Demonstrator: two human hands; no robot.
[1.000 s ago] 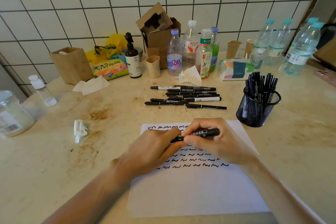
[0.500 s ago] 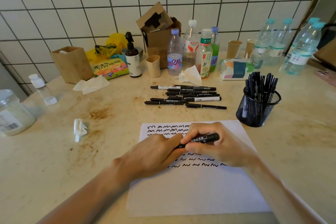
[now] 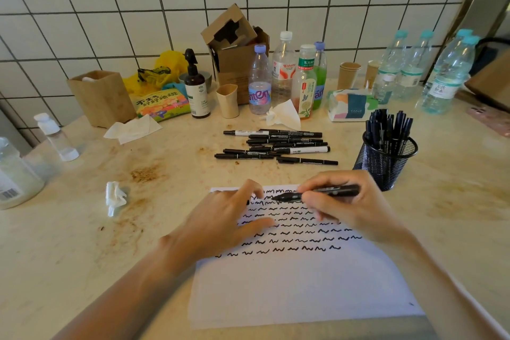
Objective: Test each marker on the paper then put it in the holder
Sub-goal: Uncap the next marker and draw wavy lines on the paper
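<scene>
White-tiled wall behind a stained table (image 3: 455,218). Paper (image 3: 303,284) near the front edge: about seven rows of squiggles, lower half blank. Right hand (image 3: 350,207) fingers grasp one marker (image 3: 317,194), tip uncapped over the top rows. Left hand (image 3: 220,218) holds something small and dark, likely the cap. Holder (image 3: 386,157), right side: a dozen or so markers in it. Untested pile (image 3: 276,146) mid-table: roughly ten. Judged about half done.

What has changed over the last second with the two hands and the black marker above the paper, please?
The left hand let go of the black marker and drew back leftward; a small dark piece, perhaps the cap, shows at its fingers. The right hand keeps gripping the marker, its tip now bare. The white paper sheet, loose markers and black mesh holder stayed put.
</scene>
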